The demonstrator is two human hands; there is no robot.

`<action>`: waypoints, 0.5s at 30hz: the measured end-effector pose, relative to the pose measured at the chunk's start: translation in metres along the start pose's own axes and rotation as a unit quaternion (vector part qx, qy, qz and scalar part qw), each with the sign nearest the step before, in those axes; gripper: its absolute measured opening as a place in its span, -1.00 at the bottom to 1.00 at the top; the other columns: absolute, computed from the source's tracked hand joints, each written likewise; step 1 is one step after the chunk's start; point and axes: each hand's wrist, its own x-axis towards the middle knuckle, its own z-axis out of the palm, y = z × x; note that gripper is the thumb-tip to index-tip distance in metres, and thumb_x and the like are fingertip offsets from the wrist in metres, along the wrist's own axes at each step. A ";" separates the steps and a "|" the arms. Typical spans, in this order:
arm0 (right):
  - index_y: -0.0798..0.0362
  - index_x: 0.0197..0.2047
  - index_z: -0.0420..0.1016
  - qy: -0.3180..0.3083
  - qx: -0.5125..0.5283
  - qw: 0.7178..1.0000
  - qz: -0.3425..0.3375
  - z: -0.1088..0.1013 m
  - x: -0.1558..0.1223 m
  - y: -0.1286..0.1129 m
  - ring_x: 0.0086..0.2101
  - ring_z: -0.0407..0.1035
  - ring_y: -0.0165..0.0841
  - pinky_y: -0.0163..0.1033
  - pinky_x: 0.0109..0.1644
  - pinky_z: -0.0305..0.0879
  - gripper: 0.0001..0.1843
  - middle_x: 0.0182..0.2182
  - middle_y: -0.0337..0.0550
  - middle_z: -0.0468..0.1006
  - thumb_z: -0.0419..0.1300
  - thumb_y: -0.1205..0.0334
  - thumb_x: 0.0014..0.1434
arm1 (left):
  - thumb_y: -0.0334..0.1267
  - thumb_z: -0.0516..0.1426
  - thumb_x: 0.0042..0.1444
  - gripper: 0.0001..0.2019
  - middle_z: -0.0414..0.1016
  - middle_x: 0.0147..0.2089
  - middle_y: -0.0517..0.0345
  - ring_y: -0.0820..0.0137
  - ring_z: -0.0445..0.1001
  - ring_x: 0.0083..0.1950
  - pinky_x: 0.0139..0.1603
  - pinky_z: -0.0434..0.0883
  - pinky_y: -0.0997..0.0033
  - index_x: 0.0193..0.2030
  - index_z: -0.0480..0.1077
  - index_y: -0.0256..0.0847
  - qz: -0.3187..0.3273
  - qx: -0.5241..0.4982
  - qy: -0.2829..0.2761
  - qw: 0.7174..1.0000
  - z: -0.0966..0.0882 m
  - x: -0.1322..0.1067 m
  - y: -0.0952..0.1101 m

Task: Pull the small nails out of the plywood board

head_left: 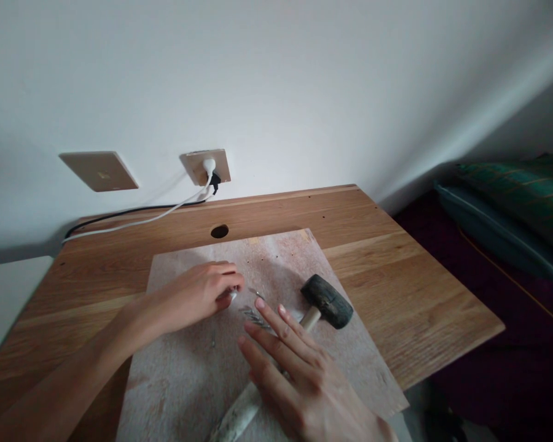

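Observation:
My left hand [219, 285] is above a pale wooden board [175, 368]. Its fingers are curled in a pinch around a small white piece [233, 295], mostly hidden by them. My right hand [295, 362] is stretched out flat with its fingers apart, palm down over the handle of a rubber mallet [327, 301]. Near its fingertips lie several small metal nails or screws [254, 316], too small to tell which. The mallet's black head rests toward the board's right side, and its whitish grip [239, 411] shows below my right hand.
The board lies on a wooden desk [433, 307] with a round cable hole [219, 231]. Behind it, a wall socket [206, 167] holds a white and a black plug, whose cords run left. A blank-looking wall plate [99, 170] is beside it. Cushions [511, 215] are at right.

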 end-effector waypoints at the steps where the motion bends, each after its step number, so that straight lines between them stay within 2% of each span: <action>1: 0.26 0.29 0.49 -0.002 0.002 1.000 0.001 0.000 -0.001 0.000 0.50 -0.05 -0.07 0.09 0.47 0.25 -0.62 0.25 0.07 0.58 0.04 0.43 0.51 | -0.53 0.10 0.25 -0.81 0.51 -0.22 0.17 0.36 0.51 -0.21 -0.18 0.35 0.39 -0.27 0.45 -0.18 0.001 0.004 0.002 1.000 0.001 0.000 -0.001; 4: 0.28 0.29 0.48 -0.008 0.002 1.000 -0.004 0.000 -0.001 0.002 0.49 -0.03 -0.06 0.10 0.47 0.26 -0.61 0.26 0.08 0.57 0.03 0.44 0.51 | -0.54 0.11 0.22 -0.79 0.54 -0.20 0.17 0.35 0.52 -0.19 -0.17 0.37 0.38 -0.21 0.48 -0.16 0.002 0.018 0.012 1.000 0.001 -0.002 -0.006; 7: 0.25 0.28 0.50 -0.011 -0.004 1.000 -0.013 -0.003 0.000 0.005 0.44 0.14 -0.10 0.05 0.46 0.28 -0.60 0.27 0.07 0.56 -0.04 0.42 0.55 | -0.50 0.13 0.23 -0.80 0.57 -0.14 0.16 0.33 0.55 -0.13 -0.10 0.40 0.37 -0.15 0.50 -0.13 -0.007 0.024 0.032 0.999 -0.004 -0.005 -0.011; 12: 0.26 0.33 0.42 -0.008 -0.003 1.000 0.021 -0.014 -0.006 0.002 0.31 0.40 -0.30 -0.28 0.29 0.45 -0.45 0.33 0.16 0.47 -0.29 0.32 0.60 | -0.35 0.16 0.30 -0.89 0.60 -0.11 0.15 0.32 0.56 -0.13 -0.07 0.42 0.36 -0.12 0.52 -0.13 -0.039 0.023 0.036 0.998 -0.017 -0.008 -0.014; 15: 0.18 0.38 0.38 -0.017 -0.007 0.998 0.054 -0.020 -0.018 -0.003 0.29 0.42 -0.30 -0.33 0.25 0.47 -0.48 0.41 0.07 0.37 -0.25 0.27 0.61 | -0.33 0.16 0.31 -0.89 0.60 -0.10 0.15 0.32 0.56 -0.12 -0.06 0.41 0.36 -0.11 0.51 -0.13 -0.050 0.021 0.027 0.998 -0.021 -0.009 -0.014</action>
